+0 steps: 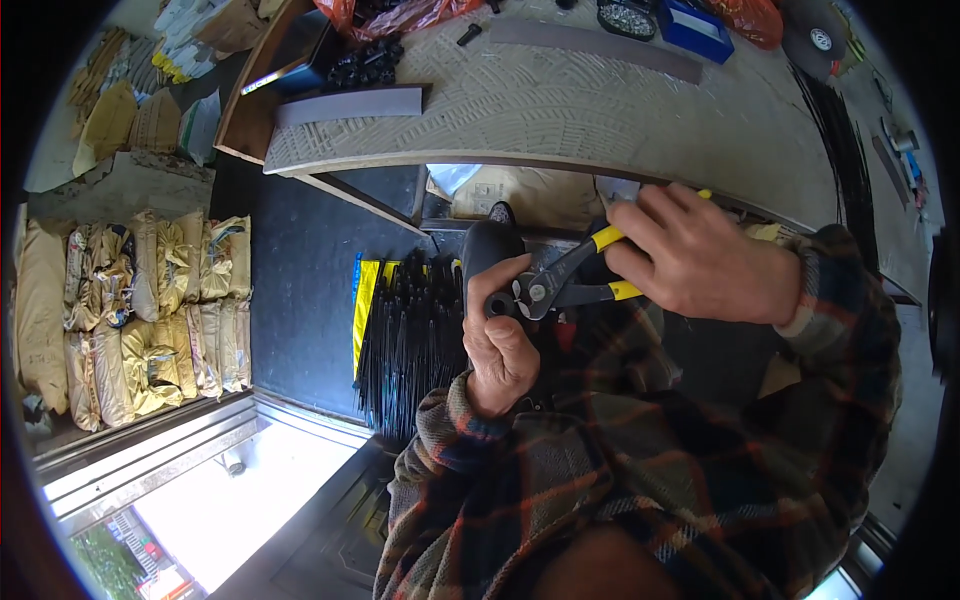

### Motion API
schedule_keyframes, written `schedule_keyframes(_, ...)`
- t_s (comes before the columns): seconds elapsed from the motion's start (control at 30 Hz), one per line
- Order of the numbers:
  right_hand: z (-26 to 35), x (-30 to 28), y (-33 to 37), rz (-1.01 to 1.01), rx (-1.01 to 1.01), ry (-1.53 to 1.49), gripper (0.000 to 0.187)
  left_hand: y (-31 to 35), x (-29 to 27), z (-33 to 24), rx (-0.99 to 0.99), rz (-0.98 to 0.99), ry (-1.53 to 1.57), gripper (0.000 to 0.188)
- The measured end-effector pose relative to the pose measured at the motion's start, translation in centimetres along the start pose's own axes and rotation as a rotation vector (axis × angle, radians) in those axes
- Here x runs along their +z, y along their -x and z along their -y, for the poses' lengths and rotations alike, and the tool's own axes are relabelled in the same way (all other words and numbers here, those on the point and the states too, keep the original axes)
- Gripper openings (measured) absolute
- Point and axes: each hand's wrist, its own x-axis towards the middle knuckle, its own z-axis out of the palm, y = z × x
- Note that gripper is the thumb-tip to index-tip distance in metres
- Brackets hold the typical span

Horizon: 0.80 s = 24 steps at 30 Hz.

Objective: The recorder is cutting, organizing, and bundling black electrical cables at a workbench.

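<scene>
In my left hand [495, 350] is a small black round piece [498, 304] with a hole in its end, pinched between curled fingers and thumb. My right hand [690, 255] is closed on a pair of cutting pliers [538, 291] with yellow-tipped handles. The handles are spread apart, and the jaws are right beside the black piece. At this size I cannot tell whether the jaws touch it. Both hands are held above my lap, just in front of the grey table's [560, 125] near edge.
On the table lie a heap of black parts [375, 65], a loose black bolt-like piece [469, 35], a blue box [697, 32] and flat grey strips [600, 48]. Long thin black strips [410, 345] stand bundled left of my knee. Brown wrapped packages [160, 310] are stacked at far left.
</scene>
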Motion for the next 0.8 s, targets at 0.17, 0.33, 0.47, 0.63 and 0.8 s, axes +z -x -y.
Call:
schedule_keyframes(0.17, 1.0, 3.4, 0.1, -0.181, 0.087, -0.402, 0.019, -0.9, -0.3, 0.4, -0.007, 0.028, -0.022, 0.078)
schedule_keyframes(0.33, -0.7, 2.2, 0.2, 0.048, 0.037, -1.062, 0.021, -1.0, -1.3, 1.4, -0.049, 0.231, 0.246, 0.077)
schedule_keyframes(0.47, -2.5, 0.1, 0.4, 0.561, 0.129, -1.629, 0.022, -0.9, -0.9, 0.6, -0.024, 0.298, 0.310, 0.071)
schedule_keyframes(0.63, -3.3, -0.6, 1.0, 0.533, 0.035, -1.433, 0.021, -0.3, 0.1, 0.5, 0.028, 0.318, 0.310, 0.062)
schedule_keyframes(0.8, -1.5, 2.3, 0.6, 0.434, -0.018, -1.355, 0.021, 0.0, 0.3, 1.8, 0.061, 0.206, 0.234, 0.056)
